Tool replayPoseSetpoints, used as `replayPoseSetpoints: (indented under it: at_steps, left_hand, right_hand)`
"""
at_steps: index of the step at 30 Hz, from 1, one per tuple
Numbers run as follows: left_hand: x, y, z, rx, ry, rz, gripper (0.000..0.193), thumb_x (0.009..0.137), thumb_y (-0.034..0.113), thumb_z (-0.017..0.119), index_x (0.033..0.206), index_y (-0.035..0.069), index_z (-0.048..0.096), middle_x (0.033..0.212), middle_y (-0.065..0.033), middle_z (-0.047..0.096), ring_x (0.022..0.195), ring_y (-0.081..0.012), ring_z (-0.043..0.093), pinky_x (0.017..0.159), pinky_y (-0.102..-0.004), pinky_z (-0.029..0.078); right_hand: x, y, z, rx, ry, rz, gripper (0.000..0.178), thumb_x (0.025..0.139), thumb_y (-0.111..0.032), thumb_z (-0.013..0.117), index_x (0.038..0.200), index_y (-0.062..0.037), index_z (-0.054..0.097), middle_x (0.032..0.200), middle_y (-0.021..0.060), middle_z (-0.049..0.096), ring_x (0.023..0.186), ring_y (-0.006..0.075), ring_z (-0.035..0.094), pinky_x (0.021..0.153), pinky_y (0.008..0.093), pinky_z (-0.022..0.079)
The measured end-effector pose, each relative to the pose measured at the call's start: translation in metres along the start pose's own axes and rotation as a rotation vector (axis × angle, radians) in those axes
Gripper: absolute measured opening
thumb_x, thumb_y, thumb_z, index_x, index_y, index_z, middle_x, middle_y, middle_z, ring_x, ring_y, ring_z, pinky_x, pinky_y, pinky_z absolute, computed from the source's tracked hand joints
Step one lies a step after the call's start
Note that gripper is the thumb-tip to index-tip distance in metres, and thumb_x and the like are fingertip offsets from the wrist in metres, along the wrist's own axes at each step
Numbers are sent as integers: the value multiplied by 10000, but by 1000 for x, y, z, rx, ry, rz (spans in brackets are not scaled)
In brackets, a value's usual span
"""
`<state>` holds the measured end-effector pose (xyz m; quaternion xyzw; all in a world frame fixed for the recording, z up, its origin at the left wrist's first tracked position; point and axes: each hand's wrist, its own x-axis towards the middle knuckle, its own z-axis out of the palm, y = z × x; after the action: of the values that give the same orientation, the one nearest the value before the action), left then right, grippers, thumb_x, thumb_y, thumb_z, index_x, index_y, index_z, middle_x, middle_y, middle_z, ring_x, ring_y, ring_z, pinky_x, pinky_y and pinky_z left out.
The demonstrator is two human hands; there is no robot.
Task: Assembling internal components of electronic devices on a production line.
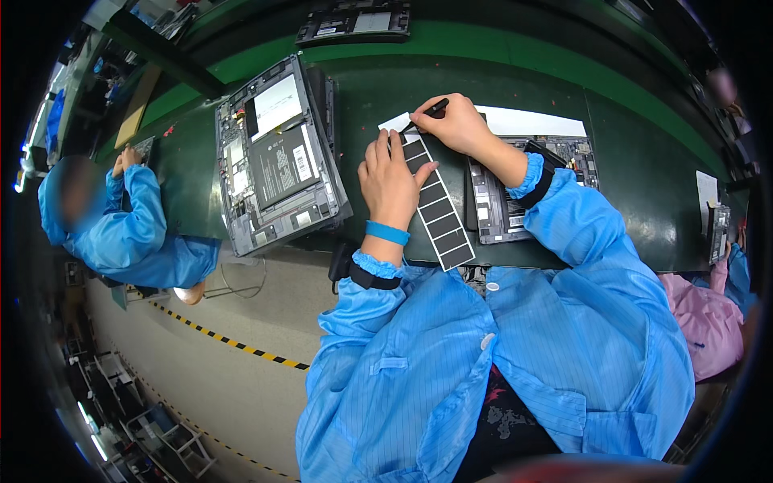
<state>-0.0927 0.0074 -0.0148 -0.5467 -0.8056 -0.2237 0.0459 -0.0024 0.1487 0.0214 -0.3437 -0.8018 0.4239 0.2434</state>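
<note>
Head view, looking down: a worker in a blue smock bends over a green workbench, the landmark here. Nearest its front edge, a long white backing strip of dark rectangular stickers lies flat on the bench, its long axis running from the worker's chest away toward the bench's middle, the far end tilted slightly left. The left hand, a blue band at the wrist, rests palm-down on the strip, fingers spread and gripping nothing. At the strip's far end, the right hand pinches a slim black tool, its tip pointing left onto the top sticker. Right of the strip sits a small opened device; left of it, an opened tablet chassis shows its battery and boards. At the bench's left end, a co-worker in blue works.
</note>
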Motion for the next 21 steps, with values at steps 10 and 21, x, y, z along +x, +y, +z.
replayPoseSetpoints:
  at_steps: [10,21]
  left_hand:
    - [0,0,3,31,-22,-15,774,800,533,646,1349,20,457,1401,-142,442,1284,-310,391,1000,-463,340]
    - [2,3,4,51,-128,-19,773,829,542,607,1391,46,417,1466,-116,377,1337,-316,328,1025,-507,290]
  right_hand:
    - [3,2,-1,36,0,36,254,785,-239,691,898,-15,733,754,141,706,701,230,694,679,311,537]
    - [-6,10,-10,508,-29,0,207,868,-124,668,968,57,685,846,123,702,779,178,698,677,256,556]
